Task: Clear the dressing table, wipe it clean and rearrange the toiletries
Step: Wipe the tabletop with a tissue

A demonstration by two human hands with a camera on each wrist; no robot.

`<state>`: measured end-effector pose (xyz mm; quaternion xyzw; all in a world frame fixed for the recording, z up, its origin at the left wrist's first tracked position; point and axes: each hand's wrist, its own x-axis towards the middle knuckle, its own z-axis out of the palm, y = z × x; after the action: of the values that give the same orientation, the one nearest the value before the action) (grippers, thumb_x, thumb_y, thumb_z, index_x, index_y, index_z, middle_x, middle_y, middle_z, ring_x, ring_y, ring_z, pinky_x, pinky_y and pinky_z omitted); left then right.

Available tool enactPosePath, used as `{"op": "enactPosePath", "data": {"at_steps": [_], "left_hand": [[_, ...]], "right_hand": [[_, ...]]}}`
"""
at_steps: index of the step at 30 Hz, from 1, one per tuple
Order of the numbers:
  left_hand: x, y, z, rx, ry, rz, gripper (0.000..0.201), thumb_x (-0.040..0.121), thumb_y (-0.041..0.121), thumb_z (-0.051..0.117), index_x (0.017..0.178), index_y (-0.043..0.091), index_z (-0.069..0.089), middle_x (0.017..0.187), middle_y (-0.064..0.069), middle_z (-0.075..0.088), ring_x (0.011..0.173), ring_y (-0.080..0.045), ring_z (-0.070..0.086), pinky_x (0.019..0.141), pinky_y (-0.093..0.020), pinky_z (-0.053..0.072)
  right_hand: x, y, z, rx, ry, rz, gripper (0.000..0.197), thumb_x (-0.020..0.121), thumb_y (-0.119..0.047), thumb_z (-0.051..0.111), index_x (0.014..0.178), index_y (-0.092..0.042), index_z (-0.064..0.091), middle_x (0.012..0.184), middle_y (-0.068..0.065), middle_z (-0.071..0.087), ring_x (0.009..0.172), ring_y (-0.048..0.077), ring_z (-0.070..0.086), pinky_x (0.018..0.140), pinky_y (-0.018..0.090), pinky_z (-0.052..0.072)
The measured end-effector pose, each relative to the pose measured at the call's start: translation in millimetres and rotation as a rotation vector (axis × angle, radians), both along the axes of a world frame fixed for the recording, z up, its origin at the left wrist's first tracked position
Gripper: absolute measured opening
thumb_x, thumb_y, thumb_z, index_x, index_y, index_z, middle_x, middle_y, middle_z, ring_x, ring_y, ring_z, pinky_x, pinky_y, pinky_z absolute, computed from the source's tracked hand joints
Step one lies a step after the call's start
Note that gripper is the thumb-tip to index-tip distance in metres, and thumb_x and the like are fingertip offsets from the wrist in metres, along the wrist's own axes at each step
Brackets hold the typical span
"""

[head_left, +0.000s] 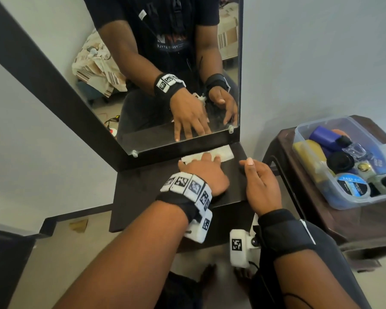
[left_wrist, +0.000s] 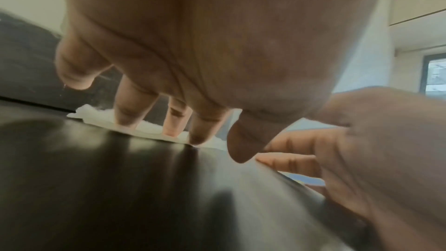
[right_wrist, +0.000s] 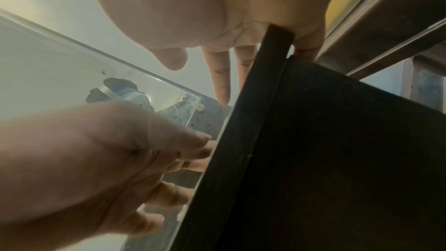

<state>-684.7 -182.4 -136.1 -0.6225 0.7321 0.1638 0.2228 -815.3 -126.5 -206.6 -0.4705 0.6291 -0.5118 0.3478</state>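
The dark dressing table [head_left: 143, 197] stands under a wall mirror [head_left: 112, 97]. A white wipe [head_left: 223, 154] lies flat at the back of the top, against the mirror's base. My left hand [head_left: 201, 160] presses straight fingers onto it; the left wrist view shows the fingertips [left_wrist: 124, 121] on the white wipe [left_wrist: 149, 128]. My right hand [head_left: 252, 168] sits at the table's right edge with relaxed, straight fingers and holds nothing. In the right wrist view, the right hand [right_wrist: 229, 75] lies against the table's dark side edge [right_wrist: 265, 102].
A clear plastic tub [head_left: 361, 200] full of toiletries, among them a blue bottle [head_left: 323, 136] and a round tin [head_left: 349, 182], rests on a brown side table [head_left: 299, 208] to the right. White walls flank the mirror. A paper scrap [head_left: 78, 226] lies on the floor.
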Motion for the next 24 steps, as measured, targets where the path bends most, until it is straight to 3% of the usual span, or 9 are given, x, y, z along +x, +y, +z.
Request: {"op": "enactPosePath", "data": {"at_steps": [3,6,9,11,13,15,18,21,24], "left_hand": [[3.4,-8.8,-4.9,-0.02,-0.013,-0.017,0.073,0.103,0.065,0.033,0.166,0.031,0.018,0.172,0.001,0.018,0.152,-0.035,0.034,0.12,-0.07,0.018],[12.2,16.8,-4.5,-0.032,0.036,-0.017,0.078,0.099,0.073,0.032,0.165,0.032,0.021,0.168,0.001,0.026,0.15,-0.032,0.036,0.119,-0.069,0.023],[20.6,63.4,-4.3,-0.054,0.103,0.001,0.085,0.094,0.082,0.029,0.163,0.033,0.025,0.165,0.002,0.031,0.151,-0.028,0.034,0.121,-0.066,0.022],[25.7,93.0,-1.8,-0.052,0.125,0.016,0.083,0.094,0.082,0.028,0.161,0.034,0.027,0.165,0.005,0.031,0.153,-0.025,0.031,0.122,-0.066,0.02],[30.8,110.7,-0.8,-0.048,0.125,0.01,0.078,0.097,0.078,0.029,0.161,0.034,0.025,0.165,0.006,0.03,0.153,-0.023,0.031,0.122,-0.066,0.02],[35.3,114.5,-0.2,-0.049,0.129,0.005,0.07,0.101,0.07,0.032,0.161,0.035,0.026,0.164,0.007,0.03,0.152,-0.022,0.033,0.123,-0.066,0.02],[36.9,100.4,1.6,-0.056,0.145,0.005,0.06,0.105,0.063,0.031,0.159,0.036,0.033,0.16,0.007,0.036,0.147,-0.023,0.04,0.122,-0.067,0.02],[32.9,74.1,1.4,-0.076,0.083,-0.023,0.053,0.106,0.059,0.032,0.153,0.035,0.04,0.151,0.002,0.043,0.136,-0.029,0.051,0.117,-0.067,0.027],[25.8,53.8,0.3,-0.102,0.02,-0.061,0.047,0.106,0.055,0.036,0.142,0.03,0.052,0.136,-0.002,0.049,0.12,-0.032,0.06,0.108,-0.061,0.038]], "right_hand": [[-1.0,0.9,0.0,0.039,0.003,0.0,0.043,0.11,-0.035,0.04,0.099,-0.007,0.07,0.088,-0.024,0.053,0.088,-0.008,0.052,0.078,0.013,0.036],[-1.0,1.0,1.3,0.064,0.004,0.009,0.031,0.11,-0.037,0.04,0.098,-0.026,0.066,0.091,-0.027,0.054,0.089,-0.011,0.053,0.076,0.013,0.036],[-1.2,-1.3,-2.2,0.054,0.004,0.01,0.037,0.11,-0.036,0.042,0.096,-0.015,0.069,0.088,-0.022,0.055,0.085,-0.011,0.053,0.075,0.013,0.037],[-0.7,-3.8,-5.8,0.04,0.027,0.015,0.045,0.11,-0.036,0.042,0.1,-0.001,0.068,0.09,-0.01,0.06,0.085,-0.004,0.054,0.075,0.013,0.037],[0.9,-4.2,-7.2,0.04,0.056,0.016,0.047,0.11,-0.038,0.042,0.104,0.0,0.068,0.099,0.006,0.064,0.086,0.002,0.053,0.079,0.018,0.04],[2.6,-5.8,-10.1,0.053,0.079,0.005,0.047,0.109,-0.042,0.042,0.099,-0.005,0.069,0.095,0.001,0.062,0.09,0.003,0.052,0.084,0.029,0.046],[5.1,-5.1,-7.6,0.065,0.087,-0.001,0.051,0.102,-0.058,0.038,0.081,-0.02,0.064,0.087,-0.001,0.063,0.089,0.018,0.06,0.085,0.047,0.052],[12.2,0.3,-2.5,0.118,0.122,-0.016,0.039,0.099,-0.065,0.038,0.09,-0.039,0.066,0.116,-0.002,0.063,0.113,0.018,0.057,0.104,0.059,0.045],[21.1,7.1,7.0,0.094,0.177,-0.079,0.032,0.104,-0.048,0.049,0.122,-0.03,0.068,0.155,0.001,0.044,0.144,0.016,0.038,0.12,0.052,0.029]]}}
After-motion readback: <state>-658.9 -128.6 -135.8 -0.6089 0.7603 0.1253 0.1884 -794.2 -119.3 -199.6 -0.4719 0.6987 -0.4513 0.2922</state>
